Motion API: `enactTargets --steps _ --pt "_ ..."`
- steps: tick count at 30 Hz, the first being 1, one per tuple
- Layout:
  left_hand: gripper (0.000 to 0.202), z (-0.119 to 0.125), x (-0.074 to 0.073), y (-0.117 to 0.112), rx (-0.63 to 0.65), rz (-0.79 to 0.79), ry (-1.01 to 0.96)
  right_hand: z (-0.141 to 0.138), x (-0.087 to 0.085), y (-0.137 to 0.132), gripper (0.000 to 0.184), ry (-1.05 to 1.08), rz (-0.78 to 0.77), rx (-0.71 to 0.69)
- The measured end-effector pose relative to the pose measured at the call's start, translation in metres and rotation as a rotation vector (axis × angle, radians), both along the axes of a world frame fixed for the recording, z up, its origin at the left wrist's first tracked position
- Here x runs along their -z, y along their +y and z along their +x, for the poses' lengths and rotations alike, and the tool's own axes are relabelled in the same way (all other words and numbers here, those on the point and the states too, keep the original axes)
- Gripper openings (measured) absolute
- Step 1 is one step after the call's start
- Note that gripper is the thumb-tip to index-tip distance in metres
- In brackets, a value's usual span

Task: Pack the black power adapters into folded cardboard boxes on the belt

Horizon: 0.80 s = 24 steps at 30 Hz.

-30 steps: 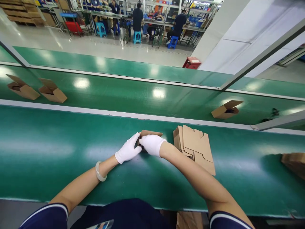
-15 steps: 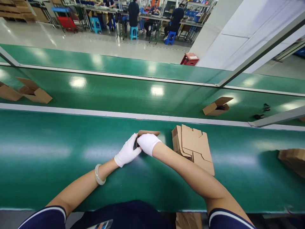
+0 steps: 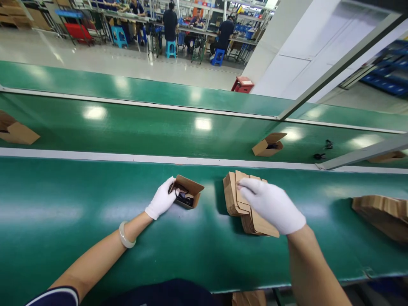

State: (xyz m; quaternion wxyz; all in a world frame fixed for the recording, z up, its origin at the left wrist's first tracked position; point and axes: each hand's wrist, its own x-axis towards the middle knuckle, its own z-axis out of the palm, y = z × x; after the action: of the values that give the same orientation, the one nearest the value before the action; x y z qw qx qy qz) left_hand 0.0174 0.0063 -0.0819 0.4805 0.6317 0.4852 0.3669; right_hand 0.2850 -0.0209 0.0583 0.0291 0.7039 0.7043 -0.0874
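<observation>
On the green bench, my white-gloved left hand [image 3: 161,199] grips the left side of a small cardboard box [image 3: 192,187]. The lid of this box is raised, and a black cable [image 3: 185,198] lies inside it. My right hand [image 3: 270,204], also gloved in white, is over a stack of flat cardboard box blanks [image 3: 232,193] to the right. Its fingers stretch out to the left and hold nothing that I can see. The hand hides part of the top blank, so whether it touches the stack is unclear.
Beyond a pale ledge, a green belt [image 3: 143,131] carries open cardboard boxes, one [image 3: 269,145] with dark contents. Black items [image 3: 319,156] lie near a metal post. More folded cardboard [image 3: 379,210] sits at the far right. People work at benches behind.
My right hand has left the small box and moved right, over the blanks. The box now shows its open top and the cable inside. My left hand still holds it. The view has shifted right.
</observation>
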Motion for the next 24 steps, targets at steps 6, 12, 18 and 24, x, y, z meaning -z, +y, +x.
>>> enactTargets --steps 6,12,18,24 --pt "0.066 -0.017 0.001 -0.006 0.136 0.022 -0.102 0.068 0.01 0.006 0.046 -0.149 -0.201 0.51" --pt "0.04 0.0 -0.002 0.004 -0.086 -0.065 0.004 0.082 0.031 0.016 0.05 -0.112 -0.328 0.535" --pt "0.061 -0.006 0.001 0.002 0.08 -0.098 -0.123 0.018 0.004 -0.018 0.039 -0.115 0.269 0.339" --pt "0.066 -0.016 0.016 -0.007 0.052 -0.06 -0.152 -0.1 0.025 -0.04 0.037 0.27 0.053 -0.611"
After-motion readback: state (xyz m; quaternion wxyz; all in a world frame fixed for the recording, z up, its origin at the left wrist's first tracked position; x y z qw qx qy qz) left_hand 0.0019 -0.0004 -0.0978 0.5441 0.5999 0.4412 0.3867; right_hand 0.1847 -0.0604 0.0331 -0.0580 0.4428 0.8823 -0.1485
